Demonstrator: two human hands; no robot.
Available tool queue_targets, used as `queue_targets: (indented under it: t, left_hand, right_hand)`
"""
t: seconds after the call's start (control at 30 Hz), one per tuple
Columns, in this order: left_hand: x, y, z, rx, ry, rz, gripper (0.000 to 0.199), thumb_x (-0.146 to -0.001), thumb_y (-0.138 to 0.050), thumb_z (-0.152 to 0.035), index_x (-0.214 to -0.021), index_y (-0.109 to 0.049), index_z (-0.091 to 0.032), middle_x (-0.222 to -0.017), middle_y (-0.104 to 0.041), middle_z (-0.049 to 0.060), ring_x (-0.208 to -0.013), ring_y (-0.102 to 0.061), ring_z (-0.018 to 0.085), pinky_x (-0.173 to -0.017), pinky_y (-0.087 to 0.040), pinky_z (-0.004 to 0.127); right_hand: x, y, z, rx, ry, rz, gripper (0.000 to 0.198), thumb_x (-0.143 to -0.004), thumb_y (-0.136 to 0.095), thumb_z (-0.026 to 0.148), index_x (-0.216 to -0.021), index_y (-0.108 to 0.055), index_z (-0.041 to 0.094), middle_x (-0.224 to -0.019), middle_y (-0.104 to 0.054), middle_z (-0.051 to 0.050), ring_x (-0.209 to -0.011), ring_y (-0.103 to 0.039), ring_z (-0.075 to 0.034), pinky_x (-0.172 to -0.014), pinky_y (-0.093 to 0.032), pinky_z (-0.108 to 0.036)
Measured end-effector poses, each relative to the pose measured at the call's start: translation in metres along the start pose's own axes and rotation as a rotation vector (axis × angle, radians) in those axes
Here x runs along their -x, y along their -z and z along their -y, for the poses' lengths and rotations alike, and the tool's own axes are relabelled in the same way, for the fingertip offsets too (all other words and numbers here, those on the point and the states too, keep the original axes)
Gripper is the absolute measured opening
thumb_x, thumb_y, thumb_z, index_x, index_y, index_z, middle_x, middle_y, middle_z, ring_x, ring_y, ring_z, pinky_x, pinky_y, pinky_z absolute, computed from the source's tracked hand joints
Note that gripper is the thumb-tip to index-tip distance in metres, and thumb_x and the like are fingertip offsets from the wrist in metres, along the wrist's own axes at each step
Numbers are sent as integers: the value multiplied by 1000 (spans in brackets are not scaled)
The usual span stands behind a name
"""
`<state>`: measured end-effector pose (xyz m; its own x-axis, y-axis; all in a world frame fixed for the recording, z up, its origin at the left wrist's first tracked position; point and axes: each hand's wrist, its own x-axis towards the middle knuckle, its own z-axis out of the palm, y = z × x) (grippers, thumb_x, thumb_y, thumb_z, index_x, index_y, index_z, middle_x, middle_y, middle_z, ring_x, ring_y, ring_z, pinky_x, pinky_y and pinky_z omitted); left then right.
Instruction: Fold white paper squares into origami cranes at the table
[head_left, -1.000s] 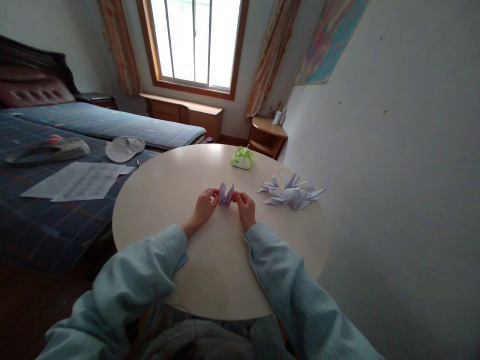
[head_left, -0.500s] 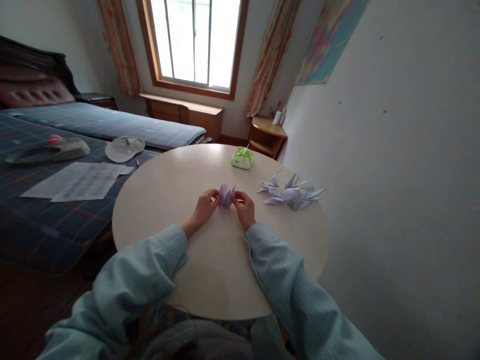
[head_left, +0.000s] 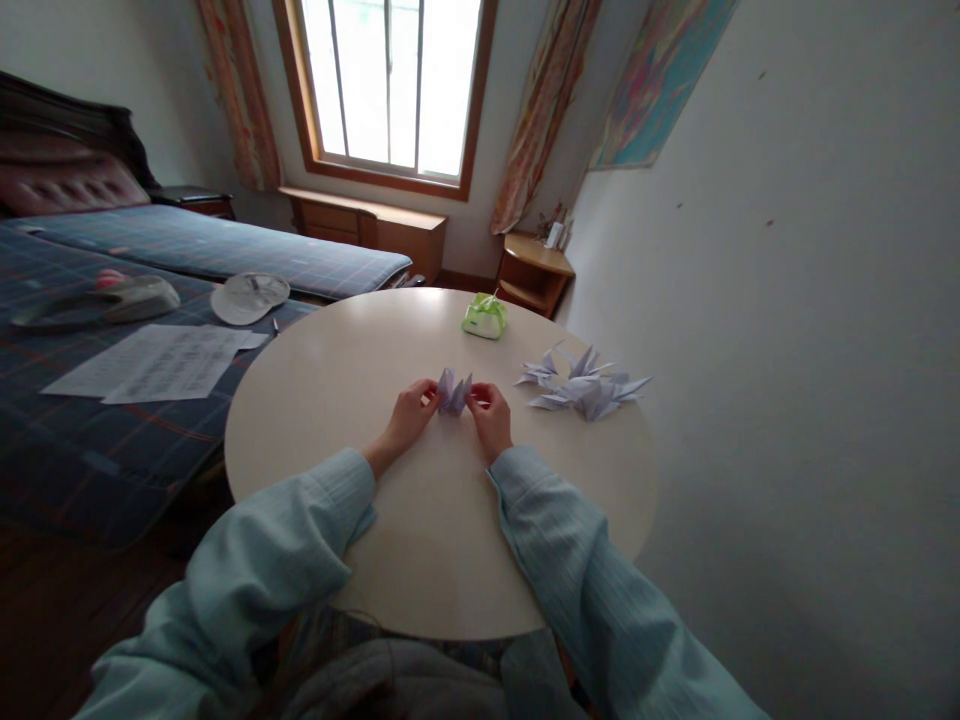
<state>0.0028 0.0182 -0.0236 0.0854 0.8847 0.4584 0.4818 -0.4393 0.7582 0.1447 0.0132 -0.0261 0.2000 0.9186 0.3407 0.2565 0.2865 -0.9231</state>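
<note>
Between my two hands is a small folded paper crane (head_left: 453,394), pale lilac-white, with pointed parts standing up. My left hand (head_left: 412,408) pinches its left side between thumb and fingers. On the opposite side, my right hand (head_left: 491,415) grips the right part in the same way. Fingertips cover both outer edges of the paper. Off to the right, a cluster of several folded paper cranes (head_left: 589,385) lies on the round white table (head_left: 442,540).
A green and white tissue pack (head_left: 484,317) sits at the table's far side. Left of the table, a bed (head_left: 150,450) holds printed sheets (head_left: 172,360) and a white cap (head_left: 250,298). The white wall (head_left: 787,400) runs close along the right.
Almost nothing differs. My right hand has shifted very slightly to the right, and the folded paper's points look a touch wider apart.
</note>
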Motion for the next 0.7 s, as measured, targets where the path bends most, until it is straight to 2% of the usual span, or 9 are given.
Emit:
queue_targets:
  t: [0.17,0.3,0.47,0.63,0.7]
  left_hand:
    - [0,1,0,-54,4,-66,8,-72,-51,-21,-70,-57,-15,-69,-58,2,-62,-52,11,-55,-41,21]
    - [0,2,-1,-79,22,-101,9,-71,-52,-22,-69,-56,-14,-68,-57,2,-59,-51,10,-55,-41,21]
    - [1,2,-4,31,46,-94,18,-71,-55,-31,-77,-57,-14,-73,-60,3,-60,-54,11,-56,-43,22]
    - [1,2,-3,202,118,-19,30,-79,-40,-42,-76,-54,-15,-64,-59,2,-57,-57,12,-52,-44,22]
    - [1,1,-2,202,145,-43,29,-79,-40,-42,-73,-51,-16,-61,-56,1,-53,-55,11,-50,-43,22]
  right_hand:
    - [2,2,9,39,1,-99,21,-65,-56,33,-76,-52,16,-75,-59,-3,-66,-54,-13,-62,-43,-25]
    - [4,1,14,48,4,-20,24,-67,-54,40,-71,-53,16,-69,-59,-2,-65,-54,-13,-61,-42,-25]
    - [5,-1,12,-10,-16,114,32,-63,-58,41,-81,-55,15,-77,-62,-3,-69,-57,-14,-61,-44,-25]
    - [4,-1,4,22,-23,121,28,-64,-58,36,-83,-55,15,-80,-62,-4,-74,-57,-15,-64,-45,-27]
    - [3,-1,1,25,-26,105,24,-66,-56,33,-82,-55,15,-79,-62,-4,-73,-57,-14,-65,-45,-27]
